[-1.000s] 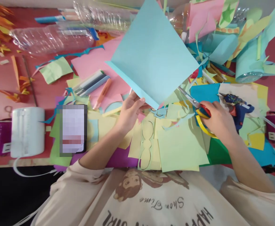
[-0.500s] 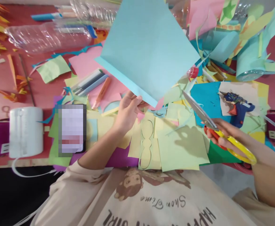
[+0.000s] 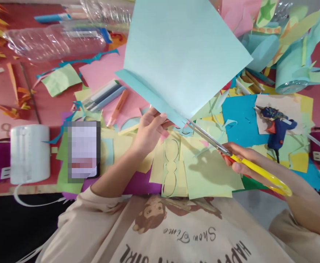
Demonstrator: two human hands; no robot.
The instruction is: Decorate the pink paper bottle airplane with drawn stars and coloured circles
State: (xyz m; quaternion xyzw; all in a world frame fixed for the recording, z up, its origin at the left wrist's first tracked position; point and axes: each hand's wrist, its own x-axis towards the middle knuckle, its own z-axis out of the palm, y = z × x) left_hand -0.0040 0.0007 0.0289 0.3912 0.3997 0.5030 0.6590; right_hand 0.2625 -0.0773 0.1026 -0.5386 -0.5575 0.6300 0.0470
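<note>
A large light-blue sheet of paper [image 3: 184,54] is held up above the table, with a narrow strip folded along its lower left edge. My left hand [image 3: 151,128] pinches that folded edge near the bottom corner. In my right hand [image 3: 244,157] is a pair of scissors [image 3: 247,168] with red and yellow handles, my fingers in the loops. Its blade tips are at the sheet's bottom corner, the blades almost together. Beneath lie pale yellow papers, one with an outlined rounded shape [image 3: 171,166].
A phone [image 3: 83,149] with a blurred screen and a white box [image 3: 30,153] with a cable lie left. Clear plastic bottles [image 3: 56,42] and markers [image 3: 105,95] are behind. At right are a blue glue gun [image 3: 279,133] and a paper-wrapped bottle [image 3: 291,73].
The scissors have moved left to the sheet's bottom corner, and their blades have come closer to it. The sheet has tilted and its right corner shifted right. My left hand has barely moved.
</note>
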